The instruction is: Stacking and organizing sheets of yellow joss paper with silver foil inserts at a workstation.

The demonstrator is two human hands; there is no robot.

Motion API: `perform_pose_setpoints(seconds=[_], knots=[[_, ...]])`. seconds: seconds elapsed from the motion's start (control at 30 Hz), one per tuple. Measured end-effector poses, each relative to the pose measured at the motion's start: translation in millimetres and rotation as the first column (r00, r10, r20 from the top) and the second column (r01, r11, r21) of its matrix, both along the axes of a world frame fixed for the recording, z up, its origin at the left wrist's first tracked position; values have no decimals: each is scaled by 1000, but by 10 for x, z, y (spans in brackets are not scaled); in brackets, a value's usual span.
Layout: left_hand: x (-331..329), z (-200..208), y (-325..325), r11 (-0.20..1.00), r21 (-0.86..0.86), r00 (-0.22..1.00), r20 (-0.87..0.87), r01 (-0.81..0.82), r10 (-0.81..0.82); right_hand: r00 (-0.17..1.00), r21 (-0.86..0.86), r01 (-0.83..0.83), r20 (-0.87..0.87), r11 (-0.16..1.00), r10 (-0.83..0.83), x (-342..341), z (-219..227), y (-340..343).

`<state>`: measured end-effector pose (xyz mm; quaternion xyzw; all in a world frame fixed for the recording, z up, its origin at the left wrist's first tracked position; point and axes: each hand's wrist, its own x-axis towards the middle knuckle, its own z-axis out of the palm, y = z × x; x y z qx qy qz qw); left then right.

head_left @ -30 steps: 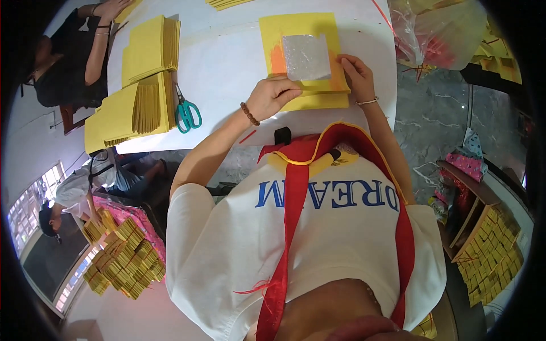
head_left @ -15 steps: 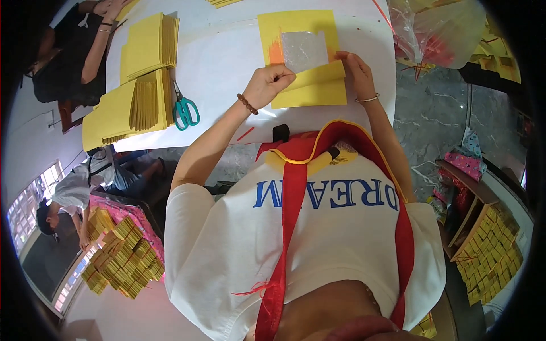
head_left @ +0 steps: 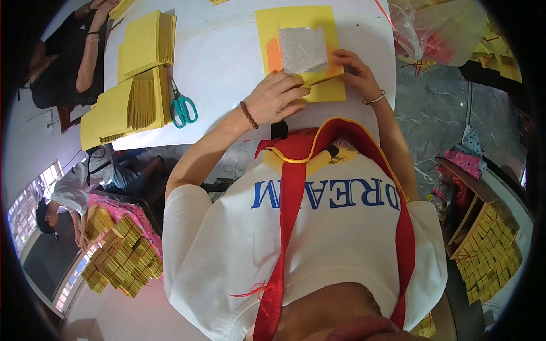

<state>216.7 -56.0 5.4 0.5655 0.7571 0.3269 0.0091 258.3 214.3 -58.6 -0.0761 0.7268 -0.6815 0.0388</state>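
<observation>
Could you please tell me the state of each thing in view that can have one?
Yellow sheet: near strip partly raised
Silvery square: lying on the sheet, mostly exposed
Left hand: fingers bent, at the sheet's near part
Right hand: fingers at the sheet's right edge
Scissors: lying on the white table
Yellow stacks: overlapping
Plastic bag: bulging
Yellow bundles: heaped

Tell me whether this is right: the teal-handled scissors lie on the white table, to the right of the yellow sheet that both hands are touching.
Wrong side: the head view shows the teal-handled scissors to the left of the yellow sheet. They do lie on the white table, and the left hand and right hand do touch the sheet.
</observation>
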Motion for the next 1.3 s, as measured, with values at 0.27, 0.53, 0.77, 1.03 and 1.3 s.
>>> perform_pose_setpoints(seconds=[0.27, 0.53, 0.77, 1.03, 1.3], knots=[[-49, -42, -21, 996, -90, 1000, 15, 4, -3, 998, -108, 8, 57, 994, -2, 7, -42, 10], [-88, -17, -10, 998, 29, 999, -15, -48, 49, 988, -141, 18, 152, 990, 4, -14, 17, 46], [-100, 27, 19, 995, 8, 995, -6, -101, 101, 997, 10, -79, 17, 997, 79, 21, 147, 22], [-81, -7, 39, 997, 12, 991, -109, -78, 79, 990, 199, 52, -137, 979, -25, -5, -51, -104], [-21, 78, 8, 967, -155, 967, -185, -204, 175, 906, 453, 379, -359, 807, -224, 33, 212, -369]])
